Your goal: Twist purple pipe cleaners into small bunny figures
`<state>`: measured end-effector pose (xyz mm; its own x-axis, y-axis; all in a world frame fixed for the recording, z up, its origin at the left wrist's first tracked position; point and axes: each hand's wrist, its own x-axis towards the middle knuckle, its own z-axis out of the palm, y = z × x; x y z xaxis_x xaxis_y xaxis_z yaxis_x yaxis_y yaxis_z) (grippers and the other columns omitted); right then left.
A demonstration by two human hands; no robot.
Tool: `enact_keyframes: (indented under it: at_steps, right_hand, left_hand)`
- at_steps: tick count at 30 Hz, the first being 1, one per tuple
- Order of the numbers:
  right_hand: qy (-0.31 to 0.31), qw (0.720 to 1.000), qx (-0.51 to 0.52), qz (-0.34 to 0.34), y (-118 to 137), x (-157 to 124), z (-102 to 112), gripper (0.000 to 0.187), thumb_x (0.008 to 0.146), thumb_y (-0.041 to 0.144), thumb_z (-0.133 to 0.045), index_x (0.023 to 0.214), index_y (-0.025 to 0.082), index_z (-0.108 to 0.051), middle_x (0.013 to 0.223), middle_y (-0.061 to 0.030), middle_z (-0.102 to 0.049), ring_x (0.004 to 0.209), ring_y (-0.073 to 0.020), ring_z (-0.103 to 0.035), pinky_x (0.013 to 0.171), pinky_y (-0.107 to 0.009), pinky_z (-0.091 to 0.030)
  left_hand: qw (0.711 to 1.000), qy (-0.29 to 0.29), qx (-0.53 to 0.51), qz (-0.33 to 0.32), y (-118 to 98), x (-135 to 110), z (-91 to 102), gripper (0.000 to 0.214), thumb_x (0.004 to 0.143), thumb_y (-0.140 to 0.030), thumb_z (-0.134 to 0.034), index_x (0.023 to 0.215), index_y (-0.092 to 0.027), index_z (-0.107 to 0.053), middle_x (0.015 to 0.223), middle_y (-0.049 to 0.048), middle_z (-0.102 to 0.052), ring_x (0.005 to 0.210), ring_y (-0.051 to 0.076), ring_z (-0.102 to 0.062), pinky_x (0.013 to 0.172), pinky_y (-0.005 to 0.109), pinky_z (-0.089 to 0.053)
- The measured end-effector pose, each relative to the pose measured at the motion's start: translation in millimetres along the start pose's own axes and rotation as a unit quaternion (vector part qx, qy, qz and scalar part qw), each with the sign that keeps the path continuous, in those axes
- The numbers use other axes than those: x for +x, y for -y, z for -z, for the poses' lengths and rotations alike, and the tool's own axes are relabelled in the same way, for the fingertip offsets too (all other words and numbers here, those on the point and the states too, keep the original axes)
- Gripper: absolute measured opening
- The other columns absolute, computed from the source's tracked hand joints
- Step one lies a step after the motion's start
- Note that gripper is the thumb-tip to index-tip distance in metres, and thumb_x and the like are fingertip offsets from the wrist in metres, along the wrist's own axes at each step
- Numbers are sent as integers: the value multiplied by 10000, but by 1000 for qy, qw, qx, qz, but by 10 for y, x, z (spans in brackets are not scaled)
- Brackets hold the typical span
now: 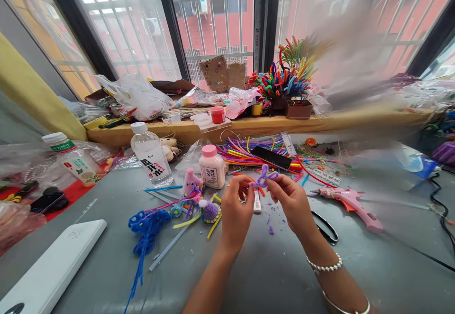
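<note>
I see my left hand (234,209) and right hand (289,202) held close together above the grey tabletop (270,276), each pinching one side of a small looped purple fuzzy pipe cleaner (265,175) between thumb and fingertips. It sits between the two hands, clear of the table. A pink plastic glue gun (350,202) lies near the right hand, and a pink-capped white bottle (212,166) stands beyond the left.

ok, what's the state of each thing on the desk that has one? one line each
purple pipe cleaner: looped, pinched between left hand and right hand
water bottle: upright, cap on
pink-lidded bottle: upright, lid on
glue gun: lying on its side, not held
scissors: lying flat, blades hidden
phone: flat on pile of pipe cleaners, screen dark
</note>
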<state>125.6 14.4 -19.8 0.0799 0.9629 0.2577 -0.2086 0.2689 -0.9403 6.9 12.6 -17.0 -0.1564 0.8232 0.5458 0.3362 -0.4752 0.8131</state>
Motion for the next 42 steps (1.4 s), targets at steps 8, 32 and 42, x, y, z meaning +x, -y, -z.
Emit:
enact_keyframes:
  at_steps: [8, 32, 42]
  right_hand:
    - [15, 999, -31, 7, 21, 24, 38, 163, 746, 341, -593, 727, 181, -567, 582, 44, -483, 497, -83, -393, 475, -217, -333]
    - [-26, 981, -187, 49, 108, -3, 57, 209, 729, 340, -612, 608, 174, -567, 564, 35, -445, 507, -97, -380, 479, -238, -315]
    - [23, 986, -163, 25, 49, 10, 90, 193, 727, 350, -616, 641, 178, -601, 606, 19, -479, 565, -124, -443, 529, -257, -366]
  left_hand:
    - [981, 127, -134, 64, 2, 68, 63, 59, 737, -204, -520, 755, -170, -565, 773, 32, -582, 758, 156, -559, 684, 261, -438]
    - [972, 131, -134, 141, -54, 56, 38, 180, 701, -327, -621, 647, -156, -611, 606, 13, -617, 580, 127, -559, 571, 226, -429]
    - [870, 217, -298, 329, 10, 108, 73, 270, 656, -371, -663, 780, -135, -622, 599, 29, -659, 485, 112, -588, 503, 211, -412]
